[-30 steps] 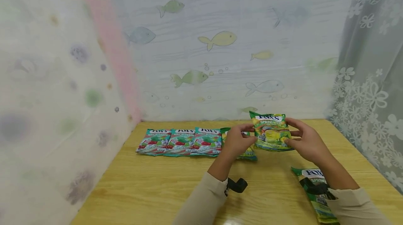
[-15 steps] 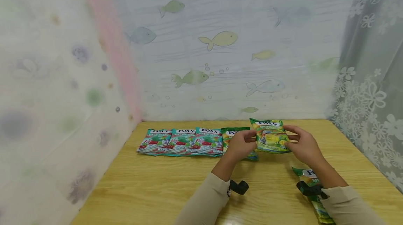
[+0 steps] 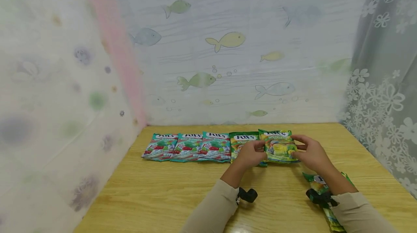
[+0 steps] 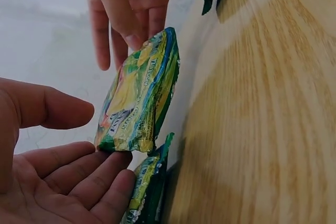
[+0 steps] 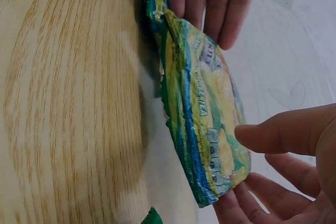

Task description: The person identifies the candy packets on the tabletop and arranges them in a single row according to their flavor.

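A green and yellow Fox's candy bag [image 3: 279, 146] is low at the right end of a row of bags, tilted, its left edge overlapping the neighbouring green bag [image 3: 245, 138]. My right hand [image 3: 312, 154] pinches its right side, thumb [image 5: 257, 136] on the printed front and fingers behind. At the left edge, my left hand [image 3: 250, 155] has its fingers fairly straight, fingertips at the bag's corner. In the left wrist view the left thumb [image 4: 65, 111] stands apart from the bag. The left hand covers part of the neighbouring green bag.
Teal Mint Blossom candy bags [image 3: 215, 148] continue the row to the left, overlapping side by side. Another green candy bag [image 3: 320, 186] lies at the front right, partly under the right forearm. The wooden table [image 3: 156, 196] meets a fish-patterned curtain [image 3: 228, 91] at its back edge.
The candy bag has come down towards the table and slightly left, to the end of the row. Both hands moved down with it, and the left thumb has come off its front.
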A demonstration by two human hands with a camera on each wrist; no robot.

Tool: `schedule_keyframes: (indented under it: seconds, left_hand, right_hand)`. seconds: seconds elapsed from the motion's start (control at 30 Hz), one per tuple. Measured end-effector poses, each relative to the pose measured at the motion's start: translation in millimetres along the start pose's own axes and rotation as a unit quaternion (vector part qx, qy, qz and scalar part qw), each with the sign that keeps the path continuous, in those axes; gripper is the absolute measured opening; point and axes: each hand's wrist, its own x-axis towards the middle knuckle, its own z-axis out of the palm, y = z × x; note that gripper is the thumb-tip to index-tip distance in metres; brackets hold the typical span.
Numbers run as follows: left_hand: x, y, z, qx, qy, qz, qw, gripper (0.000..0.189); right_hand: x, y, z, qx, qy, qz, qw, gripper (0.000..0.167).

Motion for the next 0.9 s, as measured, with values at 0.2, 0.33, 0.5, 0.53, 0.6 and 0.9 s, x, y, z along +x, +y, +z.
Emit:
schedule_keyframes:
  seconds: [0.2,0.33,0.5,0.53,0.6,0.9]
  left_hand:
    - [-2.5,-1.8,0.4,0.000,-0.001,-0.003,1.0000,0.057]
    - [-3.0,-4.9,-0.7,0.015,0.006,-0.017,0.9997,0.057]
    - [-0.2,-5.1,-0.1,0.041,0.006,-0.021,0.9989,0.057]
    - [0.6,-4.6,0.3,0.042,0.004,-0.019,0.9989,0.058]
    - [1.3,-3.7,1.3,0.045,0.004,-0.020,0.9988,0.058]
    - [-1.3,-2.7,5.1,0.051,-0.002,-0.024,0.9984,0.059]
  right_hand:
    - [2.1,7.8,3.3,0.006,-0.017,-0.005,0.9998,0.068]
    - [6.0,11.2,7.8,0.013,-0.029,-0.011,0.9994,0.068]
    - [8.7,13.3,7.8,0.000,-0.032,-0.013,0.9994,0.069]
    - [8.8,13.6,7.0,-0.003,-0.031,-0.014,0.9994,0.069]
    - [8.7,14.2,5.5,-0.005,-0.035,-0.018,0.9992,0.070]
    - [3.1,19.1,4.2,-0.021,-0.041,-0.009,0.9989,0.070]
